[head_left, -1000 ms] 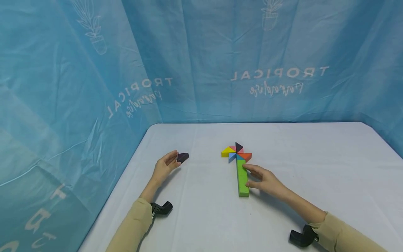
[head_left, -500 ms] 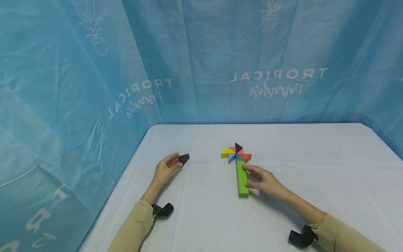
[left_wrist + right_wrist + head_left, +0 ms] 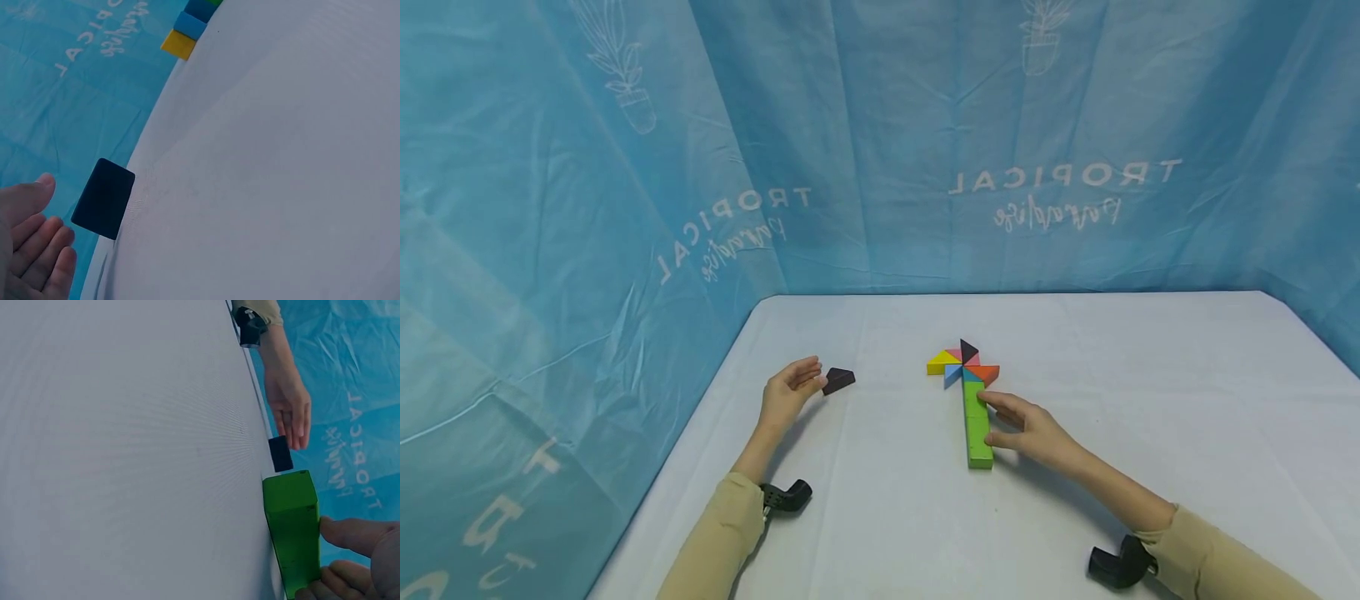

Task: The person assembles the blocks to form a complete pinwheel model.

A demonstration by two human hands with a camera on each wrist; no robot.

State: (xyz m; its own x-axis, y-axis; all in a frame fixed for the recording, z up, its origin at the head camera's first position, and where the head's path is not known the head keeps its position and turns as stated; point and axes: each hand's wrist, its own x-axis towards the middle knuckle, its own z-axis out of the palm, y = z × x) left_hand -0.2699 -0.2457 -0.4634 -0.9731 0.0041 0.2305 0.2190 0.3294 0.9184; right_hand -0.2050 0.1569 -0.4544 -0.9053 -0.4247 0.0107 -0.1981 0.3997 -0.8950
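In the head view, a dark triangular wooden block stands on the white table just right of my left hand. The left wrist view shows a gap between this dark block and the relaxed fingers of my left hand. My right hand rests its thumb and fingertips against the right side of two green blocks laid end to end. Above those green blocks, coloured triangular blocks form a pinwheel: yellow, blue, orange, black and pink.
A white cloth covers the table. Blue printed curtains hang along its left side, back and right side. Black wrist cameras sit at both sleeves.
My left hand has turned the dark block and let it go, then drawn slightly away to the left. The right hand and the pinwheel have stayed in place.
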